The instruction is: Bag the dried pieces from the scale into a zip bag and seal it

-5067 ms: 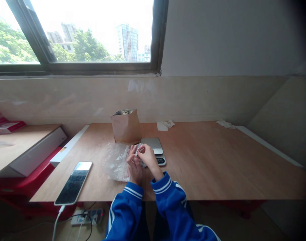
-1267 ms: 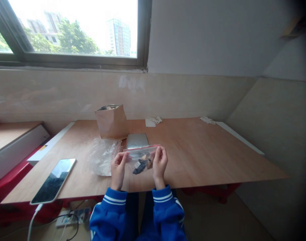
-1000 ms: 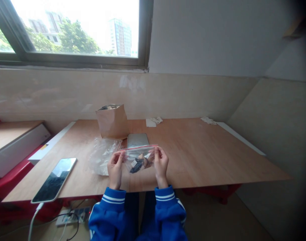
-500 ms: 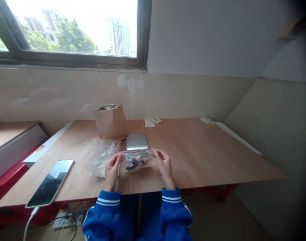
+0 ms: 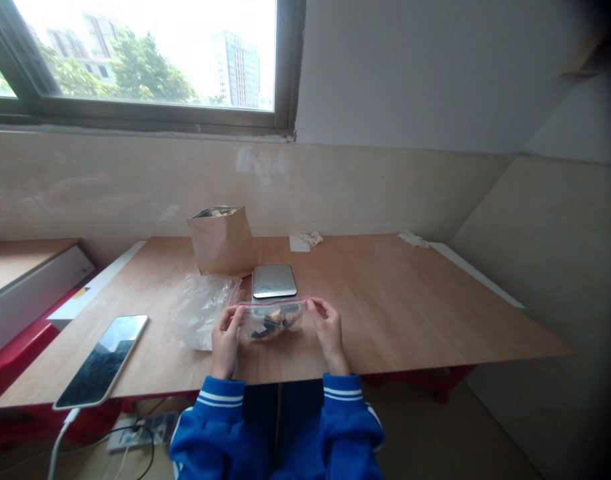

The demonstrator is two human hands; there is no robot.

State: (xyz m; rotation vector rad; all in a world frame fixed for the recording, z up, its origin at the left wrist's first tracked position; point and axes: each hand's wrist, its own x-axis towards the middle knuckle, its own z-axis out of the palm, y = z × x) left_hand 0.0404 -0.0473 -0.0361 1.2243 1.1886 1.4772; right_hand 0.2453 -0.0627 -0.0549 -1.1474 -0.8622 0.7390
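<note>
A small clear zip bag (image 5: 271, 320) with a red seal strip holds dark and tan pieces. My left hand (image 5: 225, 339) pinches its left end and my right hand (image 5: 328, 328) pinches its right end. The bag sits low, at or just above the wooden table (image 5: 410, 300), right in front of a small silver scale (image 5: 273, 281). Both sleeves are blue with white stripes.
A brown paper bag (image 5: 221, 241) with its top open stands behind the scale. A pile of empty clear bags (image 5: 200, 313) lies left of my hands. A phone (image 5: 103, 360) on a cable lies at the near left edge. Crumpled tissues (image 5: 310, 239) lie by the back wall.
Five seconds ago my hands were close together at the scale. Since then they spread apart with the filled bag stretched between them, then lowered it toward the table.
</note>
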